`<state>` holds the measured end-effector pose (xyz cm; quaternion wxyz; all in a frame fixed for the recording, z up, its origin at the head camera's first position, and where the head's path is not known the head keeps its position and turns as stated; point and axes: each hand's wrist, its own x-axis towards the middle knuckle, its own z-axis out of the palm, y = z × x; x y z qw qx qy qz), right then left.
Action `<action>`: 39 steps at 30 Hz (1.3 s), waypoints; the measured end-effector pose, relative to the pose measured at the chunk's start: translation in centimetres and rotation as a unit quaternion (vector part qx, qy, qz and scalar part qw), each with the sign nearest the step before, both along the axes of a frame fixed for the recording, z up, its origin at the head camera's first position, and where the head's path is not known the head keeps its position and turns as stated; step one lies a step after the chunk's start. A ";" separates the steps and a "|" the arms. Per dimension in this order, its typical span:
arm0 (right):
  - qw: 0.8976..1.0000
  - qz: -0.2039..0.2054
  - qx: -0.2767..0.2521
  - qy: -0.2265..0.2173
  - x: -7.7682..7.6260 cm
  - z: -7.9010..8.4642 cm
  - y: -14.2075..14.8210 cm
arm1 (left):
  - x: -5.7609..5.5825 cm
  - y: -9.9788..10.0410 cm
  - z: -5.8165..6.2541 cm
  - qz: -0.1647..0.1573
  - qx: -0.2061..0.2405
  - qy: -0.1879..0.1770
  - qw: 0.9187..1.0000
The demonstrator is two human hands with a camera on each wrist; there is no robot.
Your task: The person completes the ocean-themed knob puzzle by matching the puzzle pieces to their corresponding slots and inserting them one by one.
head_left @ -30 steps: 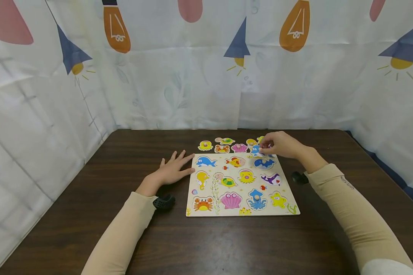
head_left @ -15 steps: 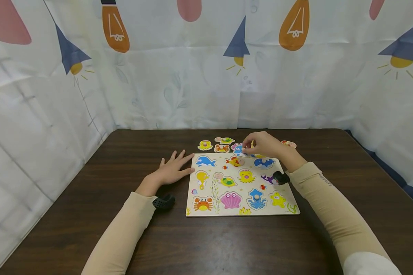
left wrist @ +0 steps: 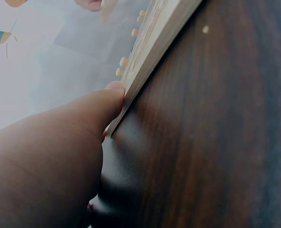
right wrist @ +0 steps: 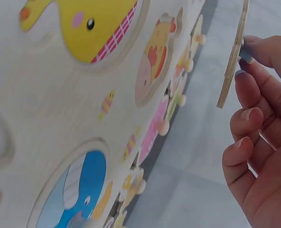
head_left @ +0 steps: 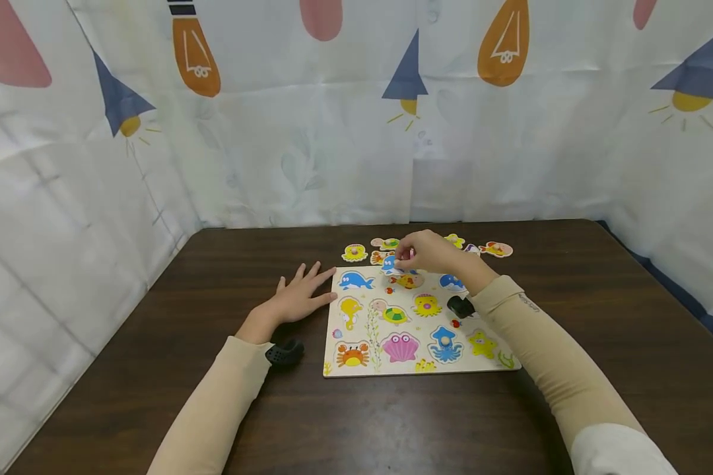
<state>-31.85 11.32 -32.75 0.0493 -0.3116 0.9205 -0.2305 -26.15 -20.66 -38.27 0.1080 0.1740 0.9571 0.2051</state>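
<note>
My right hand [head_left: 428,252] pinches a blue sea-animal puzzle piece [head_left: 389,266] by its knob, above the far edge of the puzzle board [head_left: 365,330]. In the right wrist view the piece [right wrist: 233,59] is edge-on, between thumb and fingertips, apart from the board. My left hand [head_left: 295,297] lies with fingers spread at the board's left edge. In the left wrist view its thumb [left wrist: 113,97] touches the board's side. The pale board carries printed sea animals. A blue squid piece [head_left: 445,346] with a knob sits in its recess.
Behind the board lie several loose knobbed pieces: a yellow octopus [head_left: 354,253], a turtle [head_left: 390,244], a crab [head_left: 377,258], a yellow star [head_left: 454,240] and a fish [head_left: 496,249]. The brown table [head_left: 273,409] meets a patterned curtain [head_left: 333,158] at the back.
My right hand has moved left along the board's far edge with the blue piece, from the right corner toward the printed fish. My left hand has stayed in place.
</note>
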 end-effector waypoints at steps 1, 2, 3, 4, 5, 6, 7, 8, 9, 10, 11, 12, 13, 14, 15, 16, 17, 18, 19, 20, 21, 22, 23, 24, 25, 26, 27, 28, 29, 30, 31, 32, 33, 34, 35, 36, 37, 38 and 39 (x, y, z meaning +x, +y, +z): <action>1.000 0.002 0.003 -0.001 -0.1 0.0 -0.3 | 0.0 0.0 0.0 -0.001 0.002 0.002 1.000; 1.000 0.002 0.007 -0.003 -0.1 0.0 -0.6 | 0.0 0.0 0.0 -0.002 0.002 0.004 1.000; 1.000 0.003 0.010 -0.005 -0.1 0.1 -0.8 | 0.0 0.0 0.1 -0.003 0.002 0.005 1.000; 1.000 0.007 0.014 -0.006 -0.1 0.1 -1.1 | 0.0 0.0 0.1 -0.003 0.001 0.005 1.000; 1.000 0.010 0.016 -0.009 -0.2 0.1 -1.4 | 0.0 0.0 0.1 -0.003 0.000 0.006 1.000; 1.000 0.014 0.017 -0.010 -0.3 0.1 -1.7 | 0.0 0.0 0.1 -0.003 -0.001 0.007 1.000; 1.000 0.019 0.017 -0.010 -0.4 0.1 -1.9 | 0.0 0.0 0.2 -0.003 -0.001 0.008 1.000; 1.000 0.022 0.020 -0.012 -0.5 0.0 -2.2 | 0.0 -0.1 0.2 -0.002 -0.002 0.008 1.000; 0.999 0.024 0.021 -0.014 -0.5 0.0 -2.4 | 0.0 -0.1 0.2 -0.002 -0.002 0.008 1.000; 0.999 0.025 0.023 -0.016 -0.6 0.0 -2.7 | 0.0 0.0 0.2 -0.001 -0.002 0.007 1.000; 0.999 0.024 0.025 -0.019 -0.7 -0.1 -2.9 | 0.0 0.0 0.2 -0.001 -0.002 0.007 1.000; 0.999 0.024 0.028 -0.023 -0.7 -0.1 -3.1 | 0.0 0.0 0.2 -0.002 -0.002 0.006 1.000; 0.999 0.022 0.030 -0.029 -0.8 -0.2 -3.3 | -0.1 0.0 0.2 -0.003 -0.002 0.005 1.000; 0.999 0.020 0.035 -0.034 -0.8 -0.2 -3.5 | -0.1 0.1 0.2 -0.004 -0.003 0.004 1.000; 0.998 0.019 0.037 -0.037 -0.8 -0.2 -3.7 | -0.2 0.1 0.2 -0.005 -0.003 0.003 1.000; 0.998 0.020 0.041 -0.037 -0.8 -0.3 -3.9 | -0.2 0.1 0.2 -0.007 -0.004 0.002 1.000; 0.998 0.021 0.044 -0.036 -0.8 -0.3 -4.1 | -0.3 0.1 0.1 -0.008 -0.005 0.002 1.000; 0.998 0.024 0.049 -0.032 -0.8 -0.3 -4.3 | -0.3 0.2 0.1 -0.008 -0.006 0.001 1.000; 0.998 0.026 0.053 -0.028 -0.8 -0.4 -4.5 | -0.3 0.2 0.1 -0.008 -0.008 0.000 1.000; 0.998 0.028 0.058 -0.023 -0.9 -0.4 -4.8 | -0.3 0.2 0.1 -0.007 -0.009 0.000 1.000; 0.997 0.029 0.063 -0.020 -0.9 -0.5 -5.0 | -0.3 0.2 0.1 -0.006 -0.009 -0.001 1.000; 0.997 0.030 0.069 -0.019 -0.9 -0.5 -5.3 | -0.3 0.2 0.1 -0.004 -0.010 0.000 1.000; 0.997 0.031 0.074 -0.019 -0.9 -0.5 -5.6 | -0.3 0.1 0.1 -0.003 -0.010 -0.001 1.000; 0.996 0.032 0.078 -0.020 -1.0 -0.6 -5.9 | -0.2 0.1 0.1 -0.001 -0.010 -0.001 1.000; 0.996 0.032 0.080 -0.023 -0.9 -0.6 -6.2 | -0.2 0.1 0.1 -0.001 -0.010 -0.001 1.000; 0.996 0.032 0.082 -0.026 -0.9 -0.6 -6.4 | -0.2 0.1 0.1 -0.001 -0.010 -0.001 1.000; 0.996 0.032 0.084 -0.027 -0.9 -0.6 -6.7 | -0.1 0.1 0.1 -0.001 -0.008 0.000 1.000; 0.996 0.032 0.084 -0.029 -0.9 -0.6 -6.9 | -0.1 0.1 0.1 -0.001 -0.007 0.000 1.000; 0.995 0.034 0.083 -0.030 -0.9 -0.6 -7.1 | 0.0 0.0 0.1 -0.002 -0.006 0.000 1.000; 0.996 0.038 0.080 -0.032 -0.9 -0.6 -7.3 | 0.0 0.0 0.1 -0.002 -0.005 0.000 1.000; 0.996 0.041 0.078 -0.033 -0.8 -0.6 -7.4 | 0.1 0.1 0.2 -0.002 -0.006 0.001 1.000; 0.995 0.044 0.076 -0.035 -0.8 -0.6 -7.6 | 0.1 0.1 0.2 -0.002 -0.005 0.001 1.000; 0.995 0.046 0.075 -0.037 -0.8 -0.6 -7.8 | 0.1 0.1 0.2 -0.002 -0.004 0.002 1.000; 0.995 0.049 0.074 -0.038 -0.8 -0.6 -7.9 | 0.1 0.1 0.2 -0.002 -0.004 0.002 1.000; 0.995 0.052 0.073 -0.039 -0.8 -0.7 -8.1 | 0.1 0.1 0.2 -0.002 -0.004 0.002 1.000; 0.995 0.052 0.074 -0.039 -0.8 -0.7 -8.2 | 0.1 0.1 0.2 -0.003 -0.004 0.001 1.000; 0.995 0.051 0.076 -0.038 -0.8 -0.7 -8.3 | 0.1 0.1 0.2 -0.003 -0.004 0.001 1.000; 0.995 0.050 0.079 -0.037 -0.7 -0.7 -8.5 | 0.1 0.1 0.2 -0.003 -0.004 0.000 1.000; 0.995 0.047 0.083 -0.035 -0.7 -0.8 -8.6 | 0.0 0.1 0.2 -0.003 -0.003 0.000 1.000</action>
